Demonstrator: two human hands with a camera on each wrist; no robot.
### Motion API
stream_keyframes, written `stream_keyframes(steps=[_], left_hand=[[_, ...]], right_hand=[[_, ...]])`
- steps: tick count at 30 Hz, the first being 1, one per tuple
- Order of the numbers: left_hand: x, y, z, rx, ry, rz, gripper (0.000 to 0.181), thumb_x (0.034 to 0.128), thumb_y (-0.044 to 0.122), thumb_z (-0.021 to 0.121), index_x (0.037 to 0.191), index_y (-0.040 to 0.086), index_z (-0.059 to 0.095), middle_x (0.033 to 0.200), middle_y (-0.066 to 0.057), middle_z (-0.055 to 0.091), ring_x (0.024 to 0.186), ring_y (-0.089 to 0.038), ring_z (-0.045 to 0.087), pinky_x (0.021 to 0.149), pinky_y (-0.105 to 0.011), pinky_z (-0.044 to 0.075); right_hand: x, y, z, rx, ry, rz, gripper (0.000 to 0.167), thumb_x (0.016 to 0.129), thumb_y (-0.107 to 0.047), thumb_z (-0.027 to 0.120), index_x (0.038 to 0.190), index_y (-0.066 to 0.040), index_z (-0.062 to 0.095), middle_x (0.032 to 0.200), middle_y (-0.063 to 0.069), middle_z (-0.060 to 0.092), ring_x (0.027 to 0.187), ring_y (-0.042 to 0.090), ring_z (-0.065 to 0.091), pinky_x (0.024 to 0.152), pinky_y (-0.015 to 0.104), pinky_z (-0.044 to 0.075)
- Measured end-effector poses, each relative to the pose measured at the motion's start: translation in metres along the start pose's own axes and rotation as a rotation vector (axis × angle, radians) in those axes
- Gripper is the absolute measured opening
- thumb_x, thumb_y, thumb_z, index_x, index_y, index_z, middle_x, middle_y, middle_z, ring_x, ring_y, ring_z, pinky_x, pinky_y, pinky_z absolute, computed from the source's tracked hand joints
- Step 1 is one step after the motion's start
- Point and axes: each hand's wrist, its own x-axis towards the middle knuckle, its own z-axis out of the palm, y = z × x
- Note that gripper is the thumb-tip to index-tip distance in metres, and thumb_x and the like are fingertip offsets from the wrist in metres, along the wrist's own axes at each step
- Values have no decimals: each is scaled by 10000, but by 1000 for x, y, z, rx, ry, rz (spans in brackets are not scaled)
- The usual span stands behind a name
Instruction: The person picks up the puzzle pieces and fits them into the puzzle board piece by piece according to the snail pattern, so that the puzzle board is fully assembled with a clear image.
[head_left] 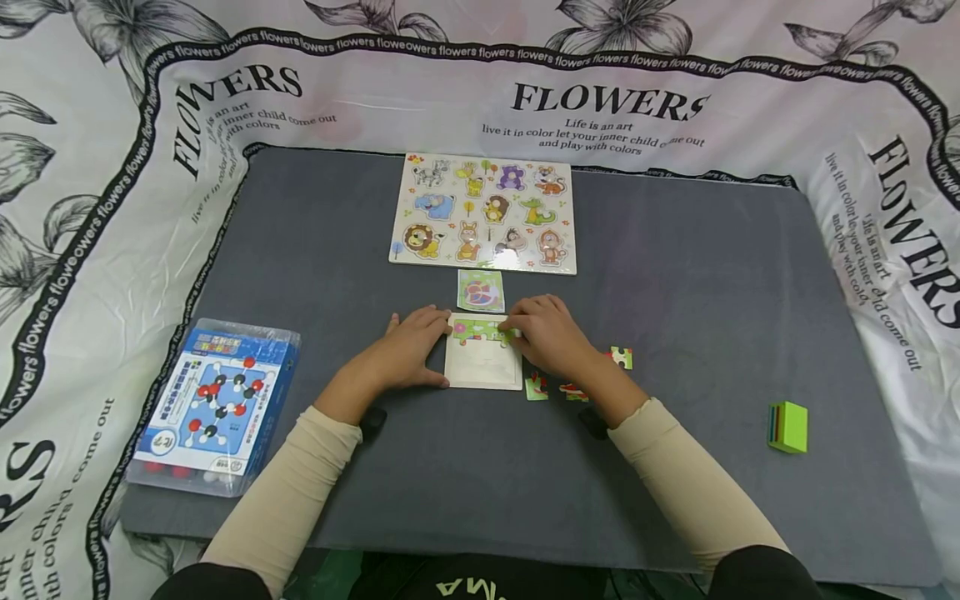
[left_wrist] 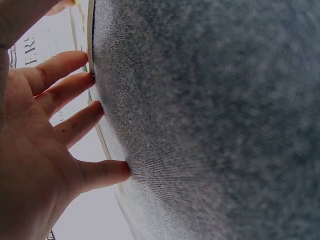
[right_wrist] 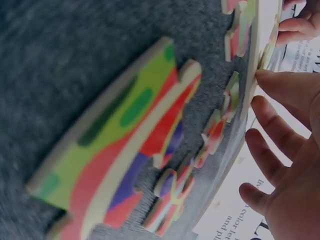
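Observation:
A small pale wooden puzzle tray lies on the grey table, with joined green puzzle pieces along its top. My left hand rests against the tray's left side, thumb spread from the fingers; its extended fingers show in the left wrist view. My right hand touches the rightmost piece in the top row with its fingertips. In the right wrist view its other fingers are spread apart. Beside it lie loose puzzle pieces, partly hidden under the right arm in the head view.
A small picture card lies just beyond the tray, below a large animal board. At left sits a boxed molecule model set. A stack of green blocks stands at far right. Flower-print cloth surrounds the table.

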Motion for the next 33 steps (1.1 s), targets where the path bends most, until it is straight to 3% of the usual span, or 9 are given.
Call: stream_keyframes(steps=[6,11,14,20,25,33], left_hand=[[2,1,4,-10,-1,6,798,740,398,842,1381,67,502,1565,-109,315,1477,-312,195,1073,-718,172],[2,0,8,-29,-1,2,796,740,401,842,1381,75,500,1566,-102,313,1480,-301,186,1078,-714,167],[2,0,9,-40,-2,-2,797,740,397,843,1383,76,498,1567,-102,311,1482,-299,180,1078,-715,162],[0,-1,9,-31,6,-4,796,745,395,838,1386,70,497,1565,-108,313,1478,-309,191,1078,-716,161],[1,-1,6,-27,4,-6,802,747,392,838,1392,66,491,1566,-108,311,1478,-307,190,1080,-715,155],[1,0,2,-3,9,8,801,746,388,839,1387,56,494,1560,-121,319,1474,-319,198,1072,-723,160]], right_hand=[[-8,-8,-3,-86,-9,-23,205,888,-166,713,1089,-156,749,1103,57,651,1114,316,541,1035,558,333],[-16,-13,-1,-150,-77,-58,251,948,-186,619,1185,-140,687,1170,75,609,1172,327,502,1068,585,295],[-18,-8,-1,-69,-97,-32,299,956,-211,615,1237,-122,664,1211,84,599,1201,328,487,1080,585,277],[-25,13,-19,86,-51,39,354,899,-200,705,1233,-88,668,1219,121,627,1204,334,505,1074,559,296],[-38,25,-30,110,-81,81,374,857,-164,748,1219,-96,677,1203,119,639,1187,330,518,1053,536,318],[-51,30,-21,131,-98,81,368,810,-120,787,1170,-130,706,1113,63,677,1141,298,550,1046,507,339]])
